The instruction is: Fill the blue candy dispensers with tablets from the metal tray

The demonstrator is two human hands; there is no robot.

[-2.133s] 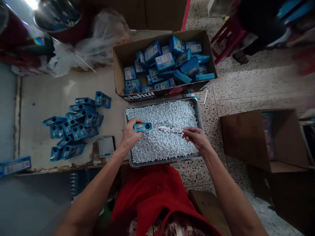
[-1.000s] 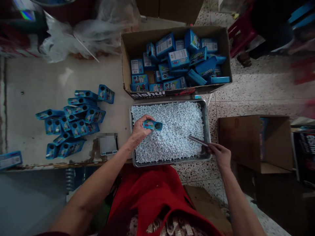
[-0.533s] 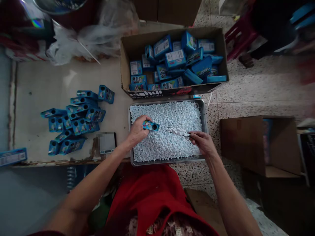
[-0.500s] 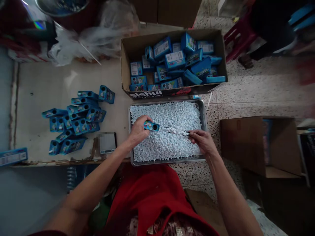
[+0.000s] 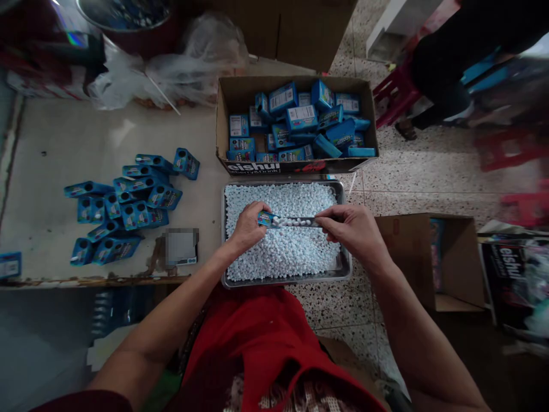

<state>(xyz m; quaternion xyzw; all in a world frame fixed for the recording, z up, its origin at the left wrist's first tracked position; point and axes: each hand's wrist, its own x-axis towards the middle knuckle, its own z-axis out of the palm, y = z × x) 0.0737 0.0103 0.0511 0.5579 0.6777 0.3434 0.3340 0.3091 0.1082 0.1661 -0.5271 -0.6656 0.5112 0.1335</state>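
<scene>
My left hand (image 5: 245, 230) is closed around a small blue candy box (image 5: 265, 218), tilted with its end toward the right. A long narrow scoop (image 5: 306, 220), carrying a row of white candies, is pinched at its right end by my right hand (image 5: 355, 228). The scoop's left end meets the box's end; whether it reaches inside I cannot tell. Both hands are above a metal tray (image 5: 346, 266) heaped with small white candies (image 5: 278, 260).
Behind the tray a carton (image 5: 257, 167) holds many blue boxes. More blue boxes (image 5: 135, 214) stand grouped on the table (image 5: 86, 134) at left, near a small scale (image 5: 182, 247). At right are an open carton (image 5: 403, 252), a red stool (image 5: 392, 97) and a seated person's leg.
My right hand has moved left and up with the scoop, bringing its loaded end to the box. My left hand has turned the box slightly. The whole view has shifted a little.
</scene>
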